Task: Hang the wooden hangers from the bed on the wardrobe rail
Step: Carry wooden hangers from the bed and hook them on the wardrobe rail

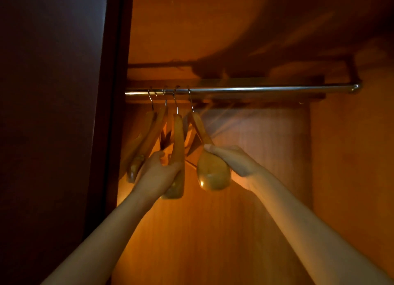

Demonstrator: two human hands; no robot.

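A shiny metal wardrobe rail (266, 89) runs across the open wardrobe. Several wooden hangers hang by their metal hooks at its left end. My left hand (158, 174) grips the lower end of one hanger (178, 135) in the middle of the group. My right hand (231, 159) holds the rightmost hanger (213, 171) by its broad rounded end; its hook sits over the rail. Two more hangers (147, 139) hang free to the left, tilted.
The dark wardrobe door frame (110, 114) stands close on the left. The orange wooden back panel (266, 157) and right side wall (351, 157) close in the space. The rail is bare to the right of the hangers.
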